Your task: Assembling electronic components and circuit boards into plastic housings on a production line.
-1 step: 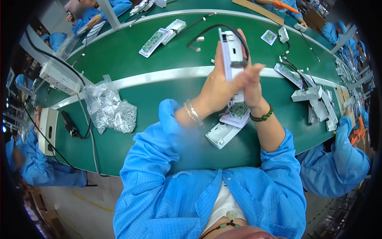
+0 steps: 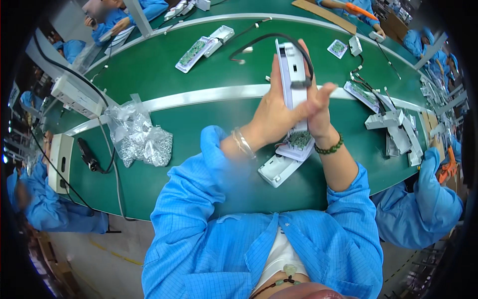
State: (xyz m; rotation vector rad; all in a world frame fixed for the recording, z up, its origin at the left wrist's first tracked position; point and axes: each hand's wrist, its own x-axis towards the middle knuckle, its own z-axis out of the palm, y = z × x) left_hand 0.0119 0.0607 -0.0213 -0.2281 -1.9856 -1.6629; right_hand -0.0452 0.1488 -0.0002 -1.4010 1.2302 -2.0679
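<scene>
Between my two hands stands a long white plastic housing [image 2: 297, 65], raised above the bench with a dark cable [image 2: 271, 37] looping from it to the left. My left hand [image 2: 275, 112] grips its left side, thumb across the near face. Against the right side presses my right hand [image 2: 318, 112], its thumb sticking out. Below my wrists lie a green circuit board [image 2: 299, 140] on a white cover and an open white plastic shell [image 2: 278, 170], partly overlapped by that cover.
A clear bag of small metal screws [image 2: 157, 146] and a black-handled tool [image 2: 88, 157] lie left. White housing parts [image 2: 398, 132] pile up at right. Across the white rail [image 2: 199, 97] rests another board with its cover [image 2: 193, 54]. Co-workers in blue sit around.
The housing in my hands has shifted very slightly down, and its cable loop has dipped a little with it. Both hands keep their hold.
</scene>
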